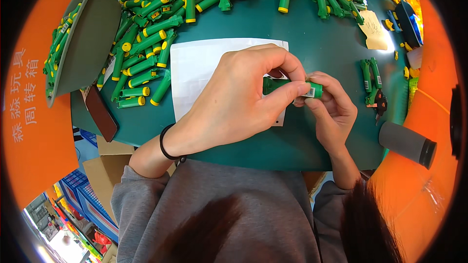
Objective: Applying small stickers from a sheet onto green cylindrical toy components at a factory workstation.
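Observation:
Both my hands meet over a white sheet (195, 61) on the dark green table. A green plastic toy tube (316, 91) with a small white barcode label (310, 92) lies between them. My left hand (243, 80) reaches across from the left, its thumb pressed at the label and its fingers bent over the tube. From the right, my right hand (334, 107) grips the tube's end between curled fingers and thumb. Part of the tube is hidden behind my left hand.
A heap of green tubes with yellow ends (156, 24) spreads across the back and left. Labelled green tubes (371, 75) lie at right near keys (380, 103). A grey cylinder (407, 143), a dark red phone-like slab (101, 112) and a tilted bin (90, 34) flank the work area.

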Tool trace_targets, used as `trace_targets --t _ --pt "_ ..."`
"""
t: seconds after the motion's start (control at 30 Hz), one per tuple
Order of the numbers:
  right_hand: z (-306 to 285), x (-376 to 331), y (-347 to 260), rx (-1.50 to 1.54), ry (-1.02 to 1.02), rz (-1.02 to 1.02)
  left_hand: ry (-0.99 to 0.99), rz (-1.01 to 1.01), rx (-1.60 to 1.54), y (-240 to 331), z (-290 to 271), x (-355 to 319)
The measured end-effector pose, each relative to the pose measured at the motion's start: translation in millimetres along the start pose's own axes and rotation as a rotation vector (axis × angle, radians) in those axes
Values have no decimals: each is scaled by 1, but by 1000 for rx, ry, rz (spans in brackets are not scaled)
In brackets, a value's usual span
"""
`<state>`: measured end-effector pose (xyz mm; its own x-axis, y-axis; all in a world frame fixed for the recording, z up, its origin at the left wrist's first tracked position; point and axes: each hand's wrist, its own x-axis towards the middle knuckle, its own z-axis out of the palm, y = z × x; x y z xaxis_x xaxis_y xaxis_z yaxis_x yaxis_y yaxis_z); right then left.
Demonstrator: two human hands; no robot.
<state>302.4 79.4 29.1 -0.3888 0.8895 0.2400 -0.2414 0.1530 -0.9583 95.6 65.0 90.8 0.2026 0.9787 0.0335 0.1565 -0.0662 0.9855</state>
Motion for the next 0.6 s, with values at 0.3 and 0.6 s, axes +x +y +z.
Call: trace_targets --t 0.3,0.6 --pt "-4 -1 2 72 -57 -31 30 10 12 0 3 -1" --pt "-6 -1 4 -99 -80 -103 -103 -155 -8 -5 -3 2"
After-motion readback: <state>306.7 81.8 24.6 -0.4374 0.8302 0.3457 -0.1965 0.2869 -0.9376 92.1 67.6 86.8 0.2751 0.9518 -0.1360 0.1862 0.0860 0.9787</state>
